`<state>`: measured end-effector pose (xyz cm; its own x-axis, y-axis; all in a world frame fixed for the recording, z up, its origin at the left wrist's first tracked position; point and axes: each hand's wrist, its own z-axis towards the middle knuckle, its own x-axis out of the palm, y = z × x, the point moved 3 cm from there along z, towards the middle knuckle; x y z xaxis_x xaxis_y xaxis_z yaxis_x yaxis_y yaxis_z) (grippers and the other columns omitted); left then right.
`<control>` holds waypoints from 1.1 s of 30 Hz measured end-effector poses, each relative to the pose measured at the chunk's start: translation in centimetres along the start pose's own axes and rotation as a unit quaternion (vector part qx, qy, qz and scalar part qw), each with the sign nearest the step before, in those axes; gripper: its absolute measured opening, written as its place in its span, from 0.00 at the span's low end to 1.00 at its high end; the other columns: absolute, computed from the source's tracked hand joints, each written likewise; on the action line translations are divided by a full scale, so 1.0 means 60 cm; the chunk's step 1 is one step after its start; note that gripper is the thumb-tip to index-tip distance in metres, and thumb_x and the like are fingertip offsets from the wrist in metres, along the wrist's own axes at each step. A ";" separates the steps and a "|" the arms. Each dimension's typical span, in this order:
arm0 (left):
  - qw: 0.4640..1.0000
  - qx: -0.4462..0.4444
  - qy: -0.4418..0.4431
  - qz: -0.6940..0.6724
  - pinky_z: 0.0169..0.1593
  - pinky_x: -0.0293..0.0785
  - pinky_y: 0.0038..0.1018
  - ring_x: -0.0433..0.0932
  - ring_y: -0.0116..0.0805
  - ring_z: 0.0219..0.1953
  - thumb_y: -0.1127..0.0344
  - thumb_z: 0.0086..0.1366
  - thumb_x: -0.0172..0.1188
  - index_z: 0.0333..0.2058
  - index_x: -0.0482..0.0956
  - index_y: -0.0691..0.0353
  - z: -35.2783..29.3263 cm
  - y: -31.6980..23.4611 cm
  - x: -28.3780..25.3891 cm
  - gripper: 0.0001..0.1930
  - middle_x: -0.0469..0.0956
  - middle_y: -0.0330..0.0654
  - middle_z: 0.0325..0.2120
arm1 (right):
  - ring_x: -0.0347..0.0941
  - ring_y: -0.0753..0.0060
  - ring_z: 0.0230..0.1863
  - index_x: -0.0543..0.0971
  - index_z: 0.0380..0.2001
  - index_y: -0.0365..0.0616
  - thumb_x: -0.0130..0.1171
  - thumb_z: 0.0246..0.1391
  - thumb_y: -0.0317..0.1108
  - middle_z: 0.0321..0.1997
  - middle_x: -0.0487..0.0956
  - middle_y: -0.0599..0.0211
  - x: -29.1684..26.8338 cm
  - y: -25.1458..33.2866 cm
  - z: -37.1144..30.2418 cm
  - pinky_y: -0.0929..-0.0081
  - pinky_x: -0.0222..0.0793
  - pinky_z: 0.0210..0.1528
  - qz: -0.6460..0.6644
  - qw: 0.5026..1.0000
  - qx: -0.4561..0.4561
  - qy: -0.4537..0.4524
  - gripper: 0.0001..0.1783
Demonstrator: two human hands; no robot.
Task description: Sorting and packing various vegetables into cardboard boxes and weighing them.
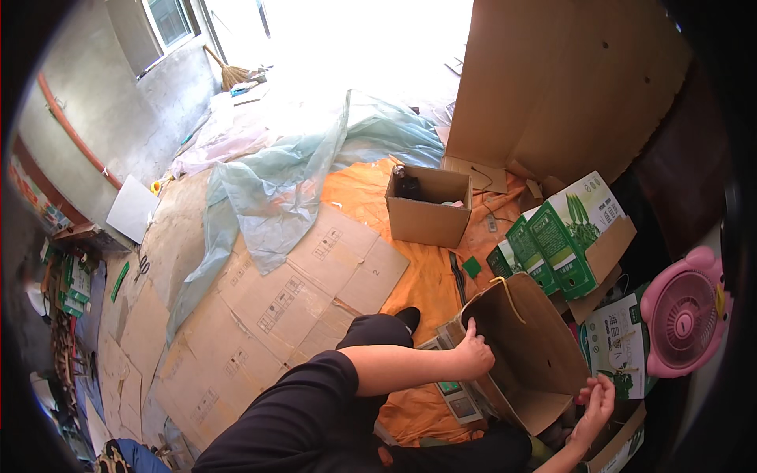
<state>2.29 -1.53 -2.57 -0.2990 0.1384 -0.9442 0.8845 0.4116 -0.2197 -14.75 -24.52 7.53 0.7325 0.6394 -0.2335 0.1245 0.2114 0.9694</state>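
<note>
A cardboard box (536,355) stands tilted in front of me on the right, its open side showing a bare brown inside and a yellow strap (509,298) at its upper edge. My left hand (475,355) is closed over the box's left edge, with the index finger stretched up along it. At the opposite side, my right hand (597,402) has its fingers apart and slightly bent, close to the box's right edge. Whether its fingertips touch the cardboard I cannot tell. A grey device with green parts (457,398) lies partly hidden under my left forearm.
A smaller open box (430,217) with dark items sits ahead on an orange sheet (355,189). Green-and-white cartons (564,236) and a pink fan (684,315) crowd the right. Flattened cardboard (268,307) and a bluish plastic sheet (268,213) cover the floor at left.
</note>
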 end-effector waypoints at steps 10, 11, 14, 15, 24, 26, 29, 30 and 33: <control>0.999 -0.013 0.038 0.008 0.56 0.42 0.72 0.74 0.41 0.42 0.64 0.55 0.55 0.32 0.82 0.50 -0.008 0.002 0.000 0.08 0.77 0.40 0.33 | 0.72 0.72 0.27 0.73 0.41 0.42 0.52 0.54 0.29 0.32 0.76 0.66 -0.093 -0.567 -0.107 0.73 0.69 0.28 -0.310 0.946 -0.089 -0.018 0.10; 0.999 -0.006 0.038 0.010 0.56 0.42 0.72 0.74 0.41 0.42 0.64 0.55 0.55 0.32 0.82 0.50 -0.006 -0.003 -0.002 0.08 0.77 0.40 0.33 | 0.72 0.72 0.27 0.73 0.40 0.42 0.52 0.54 0.29 0.32 0.76 0.65 -0.067 -0.575 -0.110 0.72 0.69 0.29 -0.307 0.947 -0.097 -0.011 0.10; 1.000 0.005 0.027 0.011 0.57 0.43 0.71 0.74 0.41 0.43 0.64 0.55 0.55 0.32 0.82 0.49 -0.006 -0.011 -0.003 0.08 0.76 0.40 0.32 | 0.72 0.70 0.28 0.73 0.40 0.42 0.52 0.54 0.29 0.32 0.76 0.64 0.018 -0.594 -0.130 0.72 0.69 0.29 -0.296 0.948 -0.117 0.014 0.10; 1.000 0.003 0.027 0.012 0.57 0.42 0.71 0.74 0.41 0.43 0.64 0.55 0.55 0.32 0.82 0.49 -0.006 -0.011 0.001 0.08 0.76 0.40 0.32 | 0.72 0.70 0.28 0.73 0.40 0.42 0.52 0.54 0.29 0.32 0.76 0.64 0.049 -0.598 -0.141 0.71 0.69 0.29 -0.292 0.948 -0.123 0.024 0.10; 0.994 0.024 0.073 0.081 0.57 0.46 0.65 0.72 0.39 0.47 0.57 0.60 0.52 0.42 0.79 0.40 -0.005 -0.006 -0.018 0.12 0.75 0.36 0.40 | 0.73 0.65 0.29 0.73 0.39 0.41 0.51 0.54 0.29 0.33 0.77 0.62 0.087 -0.562 -0.361 0.69 0.69 0.31 -0.351 0.936 -0.037 -0.016 0.09; 0.990 0.012 0.099 0.104 0.58 0.46 0.63 0.70 0.38 0.50 0.57 0.60 0.53 0.45 0.78 0.40 -0.002 -0.008 -0.030 0.14 0.74 0.36 0.43 | 0.73 0.64 0.30 0.73 0.39 0.41 0.51 0.54 0.29 0.33 0.77 0.61 0.064 -0.556 -0.442 0.69 0.69 0.31 -0.375 0.925 0.017 -0.053 0.09; 0.995 0.020 0.072 0.059 0.60 0.46 0.59 0.71 0.39 0.49 0.59 0.58 0.56 0.45 0.78 0.43 -0.001 -0.009 -0.042 0.15 0.75 0.36 0.42 | 0.73 0.63 0.30 0.73 0.39 0.41 0.50 0.54 0.29 0.34 0.77 0.61 0.061 -0.558 -0.573 0.68 0.69 0.31 -0.395 0.908 0.098 -0.096 0.09; 0.998 0.009 0.053 0.032 0.61 0.46 0.58 0.71 0.40 0.49 0.61 0.57 0.57 0.45 0.78 0.44 -0.007 -0.007 -0.053 0.15 0.75 0.37 0.42 | 0.73 0.62 0.30 0.73 0.39 0.41 0.50 0.54 0.29 0.34 0.77 0.60 0.073 -0.561 -0.598 0.68 0.69 0.32 -0.393 0.907 0.116 -0.101 0.09; 0.998 0.044 0.042 -0.010 0.61 0.48 0.59 0.71 0.41 0.48 0.63 0.56 0.57 0.43 0.79 0.48 -0.007 -0.032 -0.065 0.14 0.76 0.39 0.40 | 0.74 0.61 0.31 0.73 0.39 0.41 0.50 0.54 0.29 0.34 0.77 0.60 0.085 -0.578 -0.636 0.67 0.69 0.32 -0.388 0.902 0.152 -0.108 0.09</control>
<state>1.58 -2.47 1.62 -0.3432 0.2072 -0.9161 0.9045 0.3358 -0.2630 -40.87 -0.41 -30.13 0.4544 0.2202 -0.8632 0.8102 0.3006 0.5032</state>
